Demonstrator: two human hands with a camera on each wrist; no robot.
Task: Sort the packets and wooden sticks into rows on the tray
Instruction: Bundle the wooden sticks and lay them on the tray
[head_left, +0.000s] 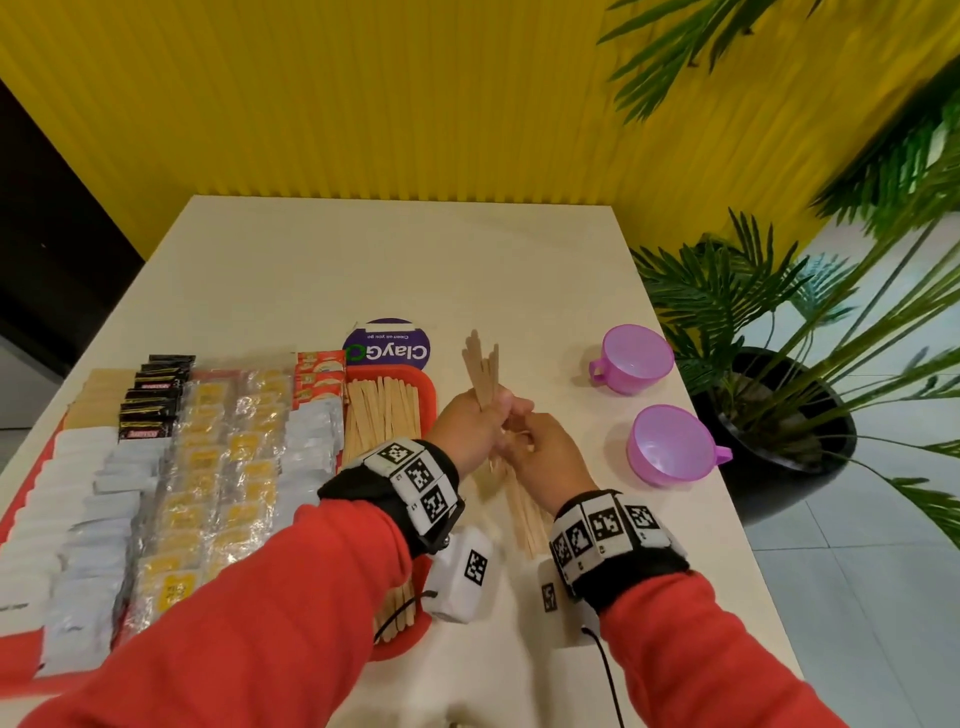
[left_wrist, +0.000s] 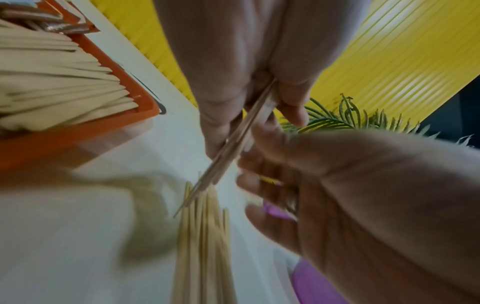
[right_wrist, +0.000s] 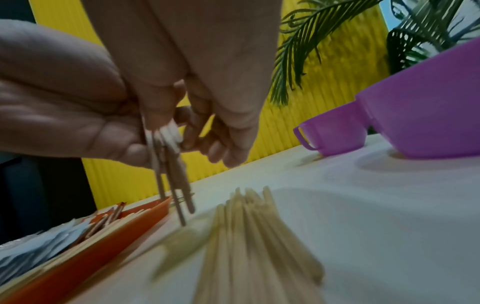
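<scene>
Two purple cups (head_left: 636, 357) on the white worktop (head_left: 363, 270), round purple sticker (head_left: 388, 345), potted palm (head_left: 779, 395), yellow ribbed wall (head_left: 363, 93)

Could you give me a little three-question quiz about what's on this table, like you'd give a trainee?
1. True or false: the left hand grips a bundle of wooden sticks above the table.
2. How many purple cups stand on the table: A one, B two, C four?
3. Fill in: the row of sticks at the right edge of the packets lies in a ____ tray.

Key
1. True; the right hand touches the bundle's lower part.
2. B; the second cup stands nearer the person.
3. Red.
</scene>
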